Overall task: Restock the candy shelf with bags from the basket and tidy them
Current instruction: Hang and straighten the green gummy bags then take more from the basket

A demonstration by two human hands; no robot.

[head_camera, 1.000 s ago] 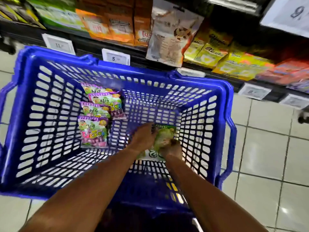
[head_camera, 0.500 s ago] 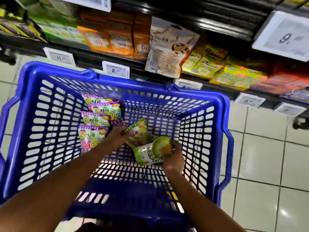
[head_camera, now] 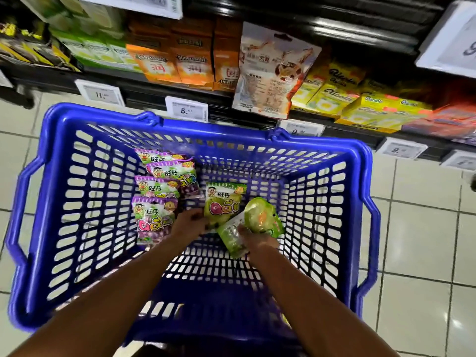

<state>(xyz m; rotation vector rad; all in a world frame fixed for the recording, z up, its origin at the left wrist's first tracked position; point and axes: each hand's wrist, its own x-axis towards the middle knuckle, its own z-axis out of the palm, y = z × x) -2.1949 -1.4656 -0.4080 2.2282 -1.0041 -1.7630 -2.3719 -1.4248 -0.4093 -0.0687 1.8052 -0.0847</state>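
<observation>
A green candy bag stands upright, face up, near the middle of a blue basket. The left hand pinches its lower left corner. Just to its right, touching it, a bent green bundle is clasped in the right hand; whether it is 1 bag or 2 is unclear. 4 purple candy bags lie overlapped along the basket's left side, untouched. Beyond the far rim runs the shelf with price tags, above a tiled floor.

To lift cleanly, the green bags are probably best squared into 1 flat stack, faces the same way, and held by the sealed edges rather than squeezed. Raising them straight up should keep them off the slotted walls.
</observation>
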